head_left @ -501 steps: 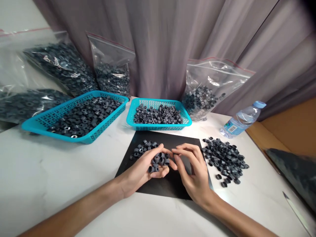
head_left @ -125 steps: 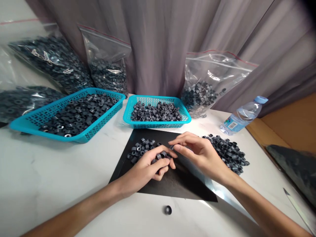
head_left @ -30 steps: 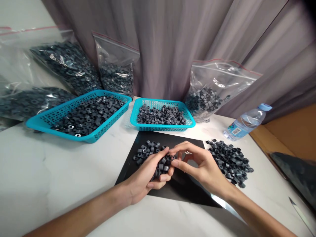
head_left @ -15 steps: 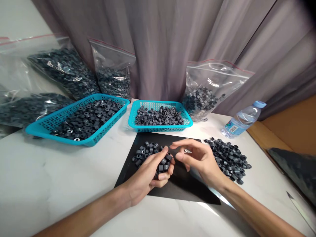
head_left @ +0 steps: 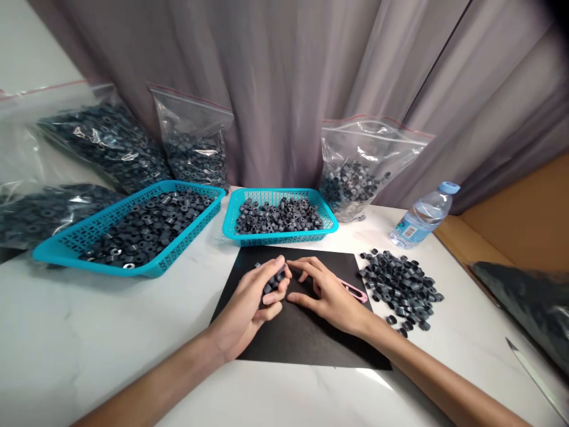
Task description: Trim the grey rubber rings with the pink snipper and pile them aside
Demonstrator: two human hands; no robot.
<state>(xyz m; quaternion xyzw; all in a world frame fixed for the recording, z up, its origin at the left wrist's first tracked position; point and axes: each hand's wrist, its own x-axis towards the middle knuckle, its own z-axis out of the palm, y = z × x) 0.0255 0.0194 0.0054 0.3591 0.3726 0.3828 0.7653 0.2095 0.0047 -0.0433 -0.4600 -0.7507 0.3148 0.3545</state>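
Note:
My left hand (head_left: 244, 305) is curled around a handful of small dark grey plastic rings (head_left: 272, 283), which show between thumb and fingers. Just to its right, my right hand (head_left: 333, 299) is low over the black mat (head_left: 306, 347), thumb and fingers apart. Nothing shows between them. A pink-handled cutter (head_left: 359, 293) lies on the mat's right side, partly hidden behind my right hand. The mat's own heap of rings is almost wholly covered by my left hand. On the white table right of the mat spreads a loose pile of dark rings (head_left: 404, 287).
Two turquoise baskets, one at left (head_left: 155, 270) and one in the middle (head_left: 280, 240), hold dark grey rings. Zip bags of parts (head_left: 195, 157) stand behind, another bag (head_left: 355, 184) right of centre. A water bottle (head_left: 420, 219) stands at right, and a pointed blade-like strip (head_left: 533, 373) lies nearer.
My left hand has turned inward and closed further over its rings. My right hand has moved away from the held rings and lowered, fingers spread; the pink cutter has come into view.

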